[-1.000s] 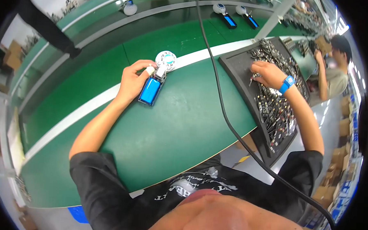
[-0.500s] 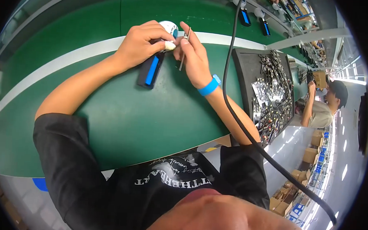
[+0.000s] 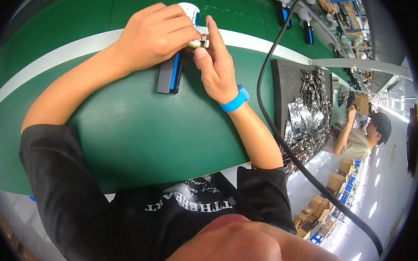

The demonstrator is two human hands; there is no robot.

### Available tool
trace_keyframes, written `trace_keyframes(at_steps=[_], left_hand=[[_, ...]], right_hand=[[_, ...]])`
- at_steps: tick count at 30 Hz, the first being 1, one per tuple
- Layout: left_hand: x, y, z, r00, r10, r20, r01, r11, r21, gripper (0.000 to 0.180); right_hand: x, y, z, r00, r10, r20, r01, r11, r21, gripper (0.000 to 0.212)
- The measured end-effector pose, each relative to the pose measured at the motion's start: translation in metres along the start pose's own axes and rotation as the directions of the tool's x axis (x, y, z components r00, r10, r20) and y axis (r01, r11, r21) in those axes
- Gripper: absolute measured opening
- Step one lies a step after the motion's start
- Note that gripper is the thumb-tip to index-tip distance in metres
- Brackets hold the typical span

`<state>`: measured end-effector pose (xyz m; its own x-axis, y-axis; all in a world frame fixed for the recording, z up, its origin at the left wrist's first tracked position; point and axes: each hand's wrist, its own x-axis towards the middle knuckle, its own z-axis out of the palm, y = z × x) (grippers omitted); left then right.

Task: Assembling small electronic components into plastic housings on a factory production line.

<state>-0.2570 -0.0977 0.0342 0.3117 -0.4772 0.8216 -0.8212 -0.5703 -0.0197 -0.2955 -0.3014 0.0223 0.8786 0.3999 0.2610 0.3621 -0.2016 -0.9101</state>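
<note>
My left hand [image 3: 159,35] is closed, its fingertips pinched at a small connector-like part beside the board; a pale cover shows on the thumb tip. What the fingers grip is hidden. In my right hand [image 3: 217,63], a thin circuit board [image 3: 206,33] stands nearly edge-on between thumb and fingers, a small light part on its face. Behind my left hand shows a white rounded device [image 3: 190,9] with a blue-teal round part. Below that hand a dark box-shaped piece with a blue stripe [image 3: 170,77] rests on the green mat, its upper end covered by my fingers.
A dark tray [image 3: 285,82] heaped with circuit boards stands at the right. A black cable [image 3: 262,93] hangs across the view beside my right forearm. More white devices with dark, blue-striped pieces [image 3: 309,34] lie at the far right. Another person [image 3: 358,137] works beyond the tray.
The thin board in my right hand has turned more edge-on and upright. My left hand has rolled over, showing more of its back, and its fingertips are now against the board's part.
</note>
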Motion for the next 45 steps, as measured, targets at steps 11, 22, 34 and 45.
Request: trace_keyframes(at_steps=[11,22,34,45], left_hand=[[0.017,0.005,-0.009,0.984,0.152,0.09,-0.158,0.985,0.065,0.023],[0.012,0.0,-0.017,1.0,0.005,-0.003,-0.005,1.0,0.031,0.023],[0.054,-0.051,0.011,0.735,0.031,0.677,0.086,0.987,-0.139,0.033],[0.036,-0.109,-0.015,0.782,-0.068,0.62,0.232,0.955,-0.187,0.038]], right_hand=[[-0.001,0.0,-0.006,0.986,-0.164,0.021,0.16,0.917,-0.366,0.063],[0.004,-0.012,-0.003,0.99,0.002,0.142,0.056,0.914,-0.401,0.063],[-0.044,-0.064,-0.108,0.904,0.247,0.348,0.111,0.651,-0.751,0.049],[-0.175,-0.028,-0.248,0.968,0.215,-0.126,-0.122,-0.034,-0.992,0.037]])
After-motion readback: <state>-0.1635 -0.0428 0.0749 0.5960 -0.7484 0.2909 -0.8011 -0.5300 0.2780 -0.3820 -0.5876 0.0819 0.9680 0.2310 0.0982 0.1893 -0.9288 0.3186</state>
